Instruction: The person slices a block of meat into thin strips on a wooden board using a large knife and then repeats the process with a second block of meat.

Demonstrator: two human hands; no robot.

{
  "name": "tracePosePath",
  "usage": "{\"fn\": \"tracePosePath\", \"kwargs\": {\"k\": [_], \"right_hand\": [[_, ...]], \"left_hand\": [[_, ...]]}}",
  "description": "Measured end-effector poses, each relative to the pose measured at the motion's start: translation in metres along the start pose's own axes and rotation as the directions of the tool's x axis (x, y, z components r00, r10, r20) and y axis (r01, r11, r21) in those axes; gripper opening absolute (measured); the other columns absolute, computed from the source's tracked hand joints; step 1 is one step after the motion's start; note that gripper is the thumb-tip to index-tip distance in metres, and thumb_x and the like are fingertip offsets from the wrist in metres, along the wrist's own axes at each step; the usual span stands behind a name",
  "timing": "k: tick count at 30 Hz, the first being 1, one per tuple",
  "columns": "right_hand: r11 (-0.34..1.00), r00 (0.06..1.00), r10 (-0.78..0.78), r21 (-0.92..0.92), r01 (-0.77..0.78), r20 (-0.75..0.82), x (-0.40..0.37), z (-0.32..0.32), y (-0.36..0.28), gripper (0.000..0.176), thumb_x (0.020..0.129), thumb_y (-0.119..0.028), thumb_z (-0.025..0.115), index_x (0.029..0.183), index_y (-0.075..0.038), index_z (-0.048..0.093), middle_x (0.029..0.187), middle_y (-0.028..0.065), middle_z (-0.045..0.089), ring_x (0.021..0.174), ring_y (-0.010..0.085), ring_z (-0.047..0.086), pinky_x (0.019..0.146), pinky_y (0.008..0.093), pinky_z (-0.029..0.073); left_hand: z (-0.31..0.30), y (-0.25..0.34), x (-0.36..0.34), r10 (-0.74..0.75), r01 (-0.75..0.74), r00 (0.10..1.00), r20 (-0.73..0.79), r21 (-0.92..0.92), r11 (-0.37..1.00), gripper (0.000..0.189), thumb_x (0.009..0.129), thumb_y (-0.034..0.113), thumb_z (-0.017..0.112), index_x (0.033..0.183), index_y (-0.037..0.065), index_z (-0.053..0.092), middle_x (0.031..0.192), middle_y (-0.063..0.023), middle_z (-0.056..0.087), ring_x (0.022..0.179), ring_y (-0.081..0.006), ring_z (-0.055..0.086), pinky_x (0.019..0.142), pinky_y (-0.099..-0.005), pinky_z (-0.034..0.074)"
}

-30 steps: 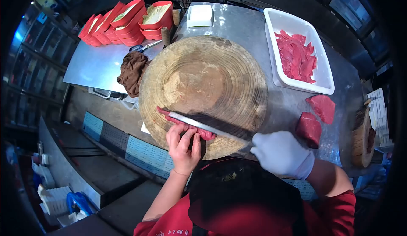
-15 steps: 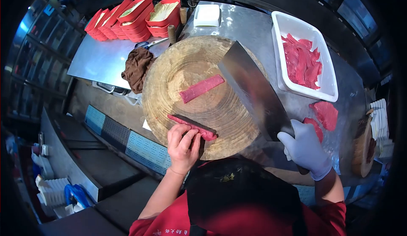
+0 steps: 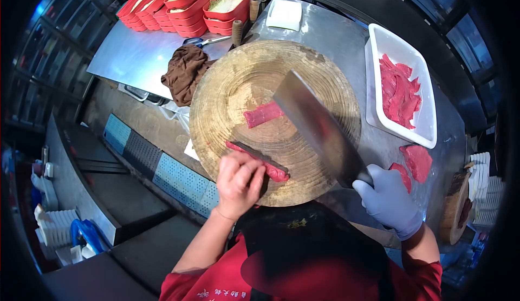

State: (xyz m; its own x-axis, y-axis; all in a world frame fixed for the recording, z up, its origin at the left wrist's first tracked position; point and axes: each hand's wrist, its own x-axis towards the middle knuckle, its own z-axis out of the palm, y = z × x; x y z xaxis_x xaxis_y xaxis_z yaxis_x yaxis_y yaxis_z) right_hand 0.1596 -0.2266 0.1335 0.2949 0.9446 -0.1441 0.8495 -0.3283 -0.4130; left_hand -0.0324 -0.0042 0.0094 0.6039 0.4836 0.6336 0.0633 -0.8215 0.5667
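Toward the near left edge of the block [image 3: 336, 79], a strip [image 3: 275, 172] of red meat, just past the fingers of the left hand [image 3: 238, 186] and partly hidden by them. One end out toward the block's left edge, the other toward its near edge, to the right of the fingertips. Fingers there bent and bunched together (bare, and a little blurred); cannot tell whether clamped on the strip or only resting against it.

In the right hand [image 3: 392, 202], gloved, the cleaver [image 3: 324, 133], fingers closed around the handle beyond the block's near right edge. Blade slanting in over the block, across the right end of a slice [image 3: 260, 115] lying flat near the middle, well apart from the left fingers. Cannot tell whether touching.

Along the right edge of the table [image 3: 338, 30], a white tub [image 3: 391, 44] of cut meat [image 3: 400, 91]; nearer, two chunks [image 3: 417, 163], the left one just beside the glove. Off the block's left edge, a brown cloth [image 3: 185, 74], with scissors [image 3: 212, 41] beyond.
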Motion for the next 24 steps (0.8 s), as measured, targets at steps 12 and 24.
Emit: {"fn": "tracePosePath", "kwargs": {"k": [12,24], "right_hand": [[0.977,0.967,0.193,0.122,-0.174,-0.166,-0.044,0.027,0.026,0.024,0.086,-0.017,0.069,0.076,0.001,0.055,0.060,0.0178,0.055,0.056,0.0375,0.061,0.050,0.0458,0.045],[0.820,0.827,0.464,0.508,-0.265,-0.317,-0.112,0.025,0.058,0.017,0.086,-0.009,0.066,0.082,0.005,0.058,0.056,0.0142,0.059,0.048,0.0246,0.061,0.049,0.0362,0.047]], "left_hand": [[0.016,-0.088,0.133,0.192,-0.265,0.592,0.782,-0.036,0.964,0.032,0.073,0.012,0.078,0.103,0.004,0.072,0.093,-0.0157,0.069,0.087,-0.0368,0.066,0.078,-0.0409,0.054],[0.073,0.055,0.126,-0.239,0.868,0.396,0.887,-0.277,0.411,0.023,0.093,0.007,0.067,0.114,-0.004,0.066,0.095,-0.0085,0.071,0.070,-0.0137,0.065,0.066,-0.0267,0.055]]}}
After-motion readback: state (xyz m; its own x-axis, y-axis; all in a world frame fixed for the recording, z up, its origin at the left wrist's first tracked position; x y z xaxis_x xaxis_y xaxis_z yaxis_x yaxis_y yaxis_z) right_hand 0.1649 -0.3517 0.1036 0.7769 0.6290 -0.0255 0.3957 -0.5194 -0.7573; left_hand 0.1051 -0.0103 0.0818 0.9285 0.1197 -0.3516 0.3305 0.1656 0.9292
